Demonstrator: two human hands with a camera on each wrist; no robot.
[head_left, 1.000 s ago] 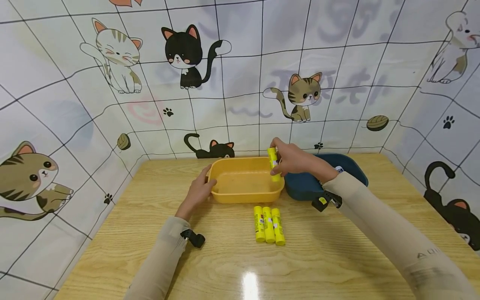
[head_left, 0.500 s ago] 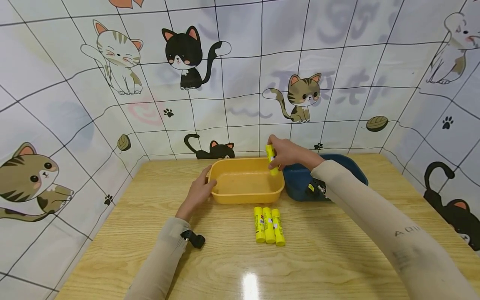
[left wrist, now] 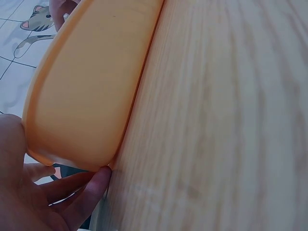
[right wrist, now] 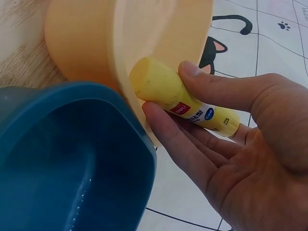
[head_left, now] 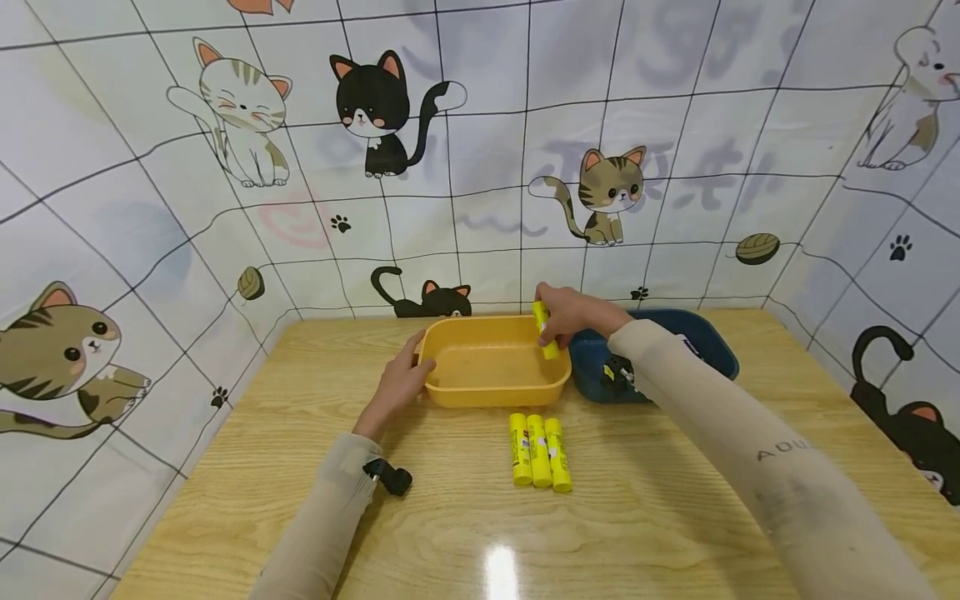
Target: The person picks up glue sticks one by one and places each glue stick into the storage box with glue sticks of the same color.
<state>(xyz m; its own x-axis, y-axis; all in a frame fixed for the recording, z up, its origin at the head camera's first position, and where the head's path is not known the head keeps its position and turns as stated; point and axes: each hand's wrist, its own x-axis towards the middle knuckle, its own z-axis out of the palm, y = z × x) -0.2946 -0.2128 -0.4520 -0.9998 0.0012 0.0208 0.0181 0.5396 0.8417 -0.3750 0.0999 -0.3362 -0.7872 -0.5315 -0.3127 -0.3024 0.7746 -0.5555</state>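
My right hand [head_left: 576, 315] pinches a yellow glue stick [head_left: 543, 321] between thumb and fingers, tilted over the right end of a yellow plastic basin [head_left: 495, 397]. In the right wrist view the glue stick [right wrist: 166, 86] has a red label patch, and its wide end is near the basin's rim. My left hand [head_left: 396, 385] grips the basin's left end, thumb at the rim and fingers along the outside. The left wrist view shows fingertips [left wrist: 102, 177] touching its lower edge. Three more yellow glue sticks [head_left: 539, 452] lie side by side in front of the basin.
A dark blue basin [head_left: 600, 387] stands right beside the yellow one, partly covered by my right forearm. Something white and dark [head_left: 687, 344] shows inside it. A cat-printed wall covering [head_left: 487, 192] rises behind the wooden table [head_left: 450, 517].
My right hand has shifted slightly left and then a little lower with the glue stick, its forearm swinging left. The left hand, basins and three lying glue sticks stay put.
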